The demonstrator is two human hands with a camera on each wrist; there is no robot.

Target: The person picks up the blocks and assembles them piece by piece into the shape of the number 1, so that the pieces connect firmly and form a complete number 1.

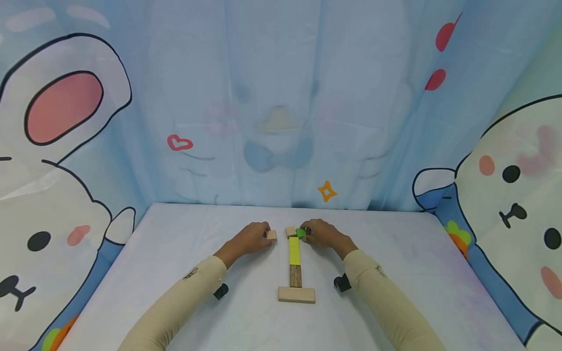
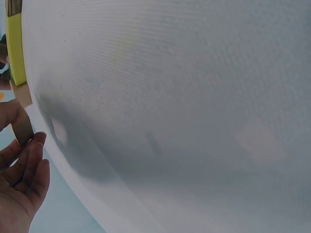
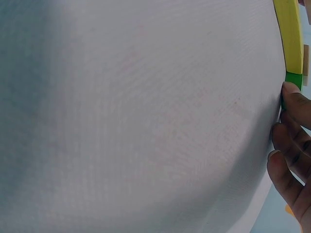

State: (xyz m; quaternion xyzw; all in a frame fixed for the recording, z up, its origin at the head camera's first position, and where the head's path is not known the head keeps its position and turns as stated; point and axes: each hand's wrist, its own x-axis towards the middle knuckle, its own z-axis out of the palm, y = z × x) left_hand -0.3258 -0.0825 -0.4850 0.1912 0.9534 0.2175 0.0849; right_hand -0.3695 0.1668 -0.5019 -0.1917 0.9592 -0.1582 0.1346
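My left hand (image 1: 252, 237) pinches a small light wooden block (image 1: 271, 235) between thumb and fingers, a short gap to the left of a row of blocks. With its fingertips my right hand (image 1: 324, 234) pinches a green block (image 1: 300, 233) at the far end of that row. Beside the green block, on its left, lies another small wooden block (image 1: 291, 231). A yellow block (image 1: 294, 251) runs from these toward me, followed by a dark brown block (image 1: 295, 276). Across the near end lies a wide pale wooden block (image 1: 296, 295). In the left wrist view, the pinched block (image 2: 22, 127) shows side-on.
The blocks lie on a white-covered table (image 1: 246, 317). Behind it hangs a light blue curtain (image 1: 272, 63) with cartoon prints, which also covers both sides. Dark wrist-camera mounts stick out below both sleeves.
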